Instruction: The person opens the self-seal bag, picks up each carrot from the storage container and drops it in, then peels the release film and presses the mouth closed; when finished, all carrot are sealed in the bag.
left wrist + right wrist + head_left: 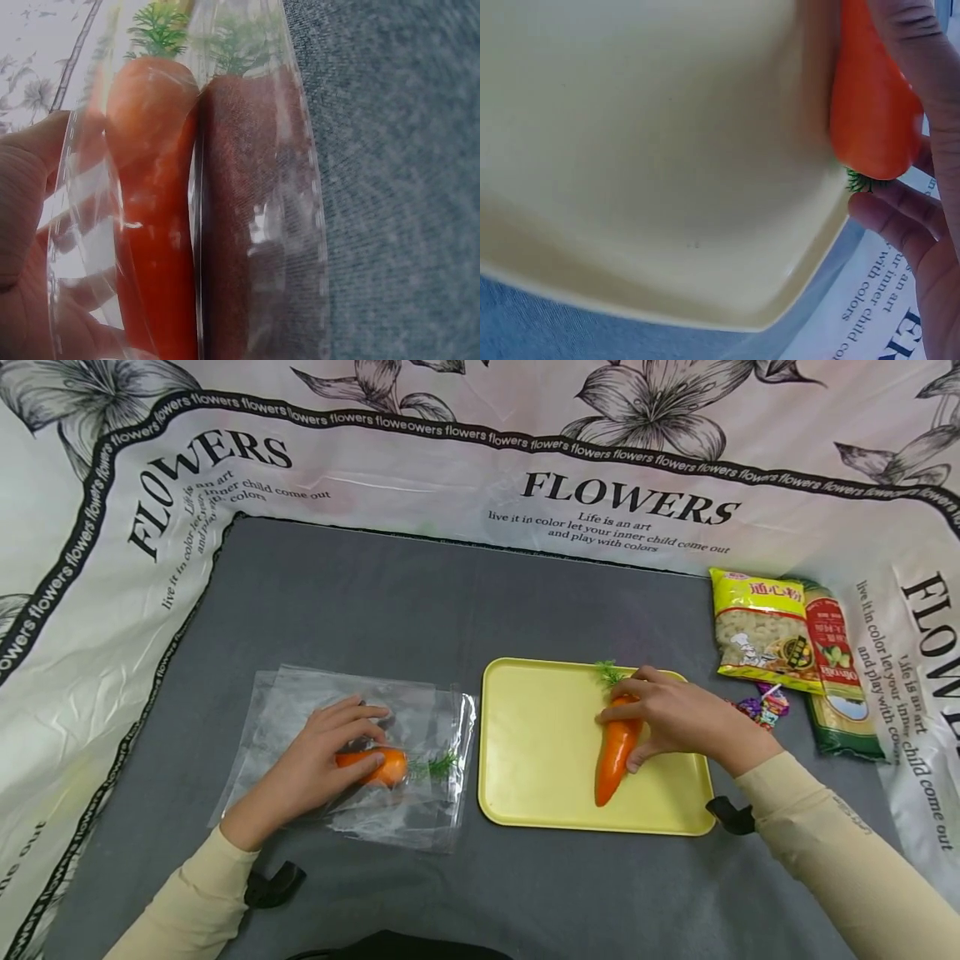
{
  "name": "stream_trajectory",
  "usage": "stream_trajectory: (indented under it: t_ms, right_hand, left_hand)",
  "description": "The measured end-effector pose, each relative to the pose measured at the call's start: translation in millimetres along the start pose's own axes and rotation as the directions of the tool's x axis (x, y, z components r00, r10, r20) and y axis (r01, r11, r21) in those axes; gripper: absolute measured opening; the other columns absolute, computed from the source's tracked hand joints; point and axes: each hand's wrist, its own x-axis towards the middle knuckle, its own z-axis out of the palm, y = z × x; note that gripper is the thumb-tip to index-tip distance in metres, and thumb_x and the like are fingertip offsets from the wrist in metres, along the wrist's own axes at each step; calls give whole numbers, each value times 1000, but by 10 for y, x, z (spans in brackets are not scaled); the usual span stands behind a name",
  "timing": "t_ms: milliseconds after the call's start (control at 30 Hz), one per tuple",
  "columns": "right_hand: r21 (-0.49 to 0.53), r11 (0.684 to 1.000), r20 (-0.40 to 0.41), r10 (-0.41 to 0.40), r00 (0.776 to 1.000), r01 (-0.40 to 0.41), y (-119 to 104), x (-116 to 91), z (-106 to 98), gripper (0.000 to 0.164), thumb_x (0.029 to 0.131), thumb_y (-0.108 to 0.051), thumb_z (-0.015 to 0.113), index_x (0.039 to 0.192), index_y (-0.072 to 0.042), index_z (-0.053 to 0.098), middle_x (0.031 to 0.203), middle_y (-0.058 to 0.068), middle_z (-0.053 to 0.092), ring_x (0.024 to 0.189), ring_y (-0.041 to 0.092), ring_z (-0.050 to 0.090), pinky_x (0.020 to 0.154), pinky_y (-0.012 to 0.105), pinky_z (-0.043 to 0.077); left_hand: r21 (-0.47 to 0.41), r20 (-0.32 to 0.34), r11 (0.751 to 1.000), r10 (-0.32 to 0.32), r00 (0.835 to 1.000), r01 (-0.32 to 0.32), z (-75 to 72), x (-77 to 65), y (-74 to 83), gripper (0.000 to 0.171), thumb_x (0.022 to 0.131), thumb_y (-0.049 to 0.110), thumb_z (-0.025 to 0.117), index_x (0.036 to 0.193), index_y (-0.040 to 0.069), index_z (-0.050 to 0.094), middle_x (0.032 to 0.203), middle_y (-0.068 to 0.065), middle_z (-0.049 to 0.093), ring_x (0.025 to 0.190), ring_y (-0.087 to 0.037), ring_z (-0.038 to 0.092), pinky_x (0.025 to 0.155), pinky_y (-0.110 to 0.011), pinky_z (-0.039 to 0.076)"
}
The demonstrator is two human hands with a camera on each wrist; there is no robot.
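On the left, my left hand (326,752) holds an orange carrot (392,767) with a feathery green top, thumb on one side and fingers on the other. In the left wrist view this carrot (156,202) shows through the clear plastic bag (262,225), apparently inside it. Over the yellow tray (536,752), my right hand (671,718) grips a second carrot (617,752) between thumb and fingers. That carrot's tip points toward me and its green top lies at the tray's far edge. The right wrist view shows its thick end (877,127) beside the fingers.
At the right stand a yellow food packet (765,631) and a green-and-red packet (843,710) behind it. Small wrapped candies (768,706) lie just in front of them. A grey cloth (390,593) covers the middle, bordered by a white flower-printed sheet (420,460).
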Motion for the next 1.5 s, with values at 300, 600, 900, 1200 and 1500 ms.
stream_trajectory:
  t_ms: [300, 600, 900, 1200, 1500]
  right_hand:
    - [60, 995, -132, -66, 989, 74, -11, 58, 68, 56, 62, -52, 81, 110, -24, 71, 106, 0, 59, 95, 20, 45, 74, 34, 45]
    - [57, 993, -46, -103, 994, 106, -146, 142, 22, 53, 69, -21, 84, 119, -22, 66, 110, 1, 61, 99, 20, 50, 78, 33, 51]
    - [97, 989, -184, -95, 978, 114, -449, 303, -6, 55, 71, -30, 84, 120, -16, 64, 98, -4, 61, 88, 12, 51, 76, 29, 50]
    - [-26, 998, -209, -66, 976, 62, -906, 897, -75, 47, 74, -33, 81, 110, -7, 65, 91, 1, 62, 80, 18, 47, 70, 28, 46]
    - [-115, 992, -248, -69, 966, 41, -1177, 1341, 117, 53, 78, -51, 72, 111, -9, 66, 90, 0, 61, 75, 18, 41, 66, 27, 39]
  left_hand:
    - [-7, -2, 1000, 8, 1000, -8, -8, 2, -9, 18, 83, 21, 75, 97, 26, 65, 133, -2, 53, 133, -37, 32, 103, -68, 17]
    - [0, 8, 1000, -3, 1000, 3, -24, 0, -11, 18, 83, 22, 75, 97, 25, 64, 133, -2, 53, 134, -36, 31, 103, -69, 16]
    - [-25, -4, 998, 61, 998, -61, -24, 9, -8, 19, 82, 19, 75, 97, 23, 64, 132, -4, 53, 133, -38, 32, 106, -61, 22]
    - [-32, -24, 998, 62, 998, -62, -27, 2, 19, 18, 82, 19, 75, 96, 23, 64, 131, -4, 53, 133, -38, 33, 106, -59, 25]
    - [-53, -24, 997, 59, 998, -61, -18, 6, 9, 20, 82, 18, 75, 96, 24, 63, 132, -4, 53, 133, -37, 32, 107, -59, 24]
